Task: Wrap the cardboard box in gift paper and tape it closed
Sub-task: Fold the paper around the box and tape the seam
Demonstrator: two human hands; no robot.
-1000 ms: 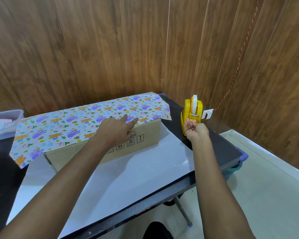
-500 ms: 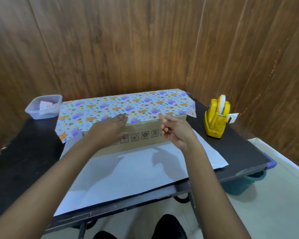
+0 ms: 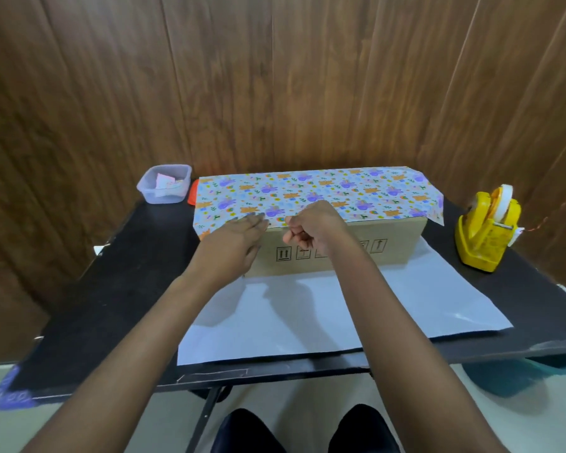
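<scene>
Brown cardboard box [image 3: 337, 253], the long one, lies lengthwise across the middle of the black table [image 3: 118, 289] on my feed; it sits on the white back of the gift paper [image 3: 321, 188], and the printed side, purple and orange animals, is folded over its top, with the paper's edge ending along the top front edge of the box.

Reply: ok, but what are the hands doing?

Me: left hand [image 3: 232, 243] is flat, fingers straight, laid on the paper's edge at the top front edge of the box; right hand [image 3: 314, 228] is just beside it at that same edge, fingers curled in; whether it's pinching anything I honestly can't tell, too blurry on my end.

Reply: tape?

Me: yellow tape dispenser [image 3: 486, 230] stands on the table off to the right, apart from the box; clear plastic tub [image 3: 164, 183] is at the far left corner.
</scene>
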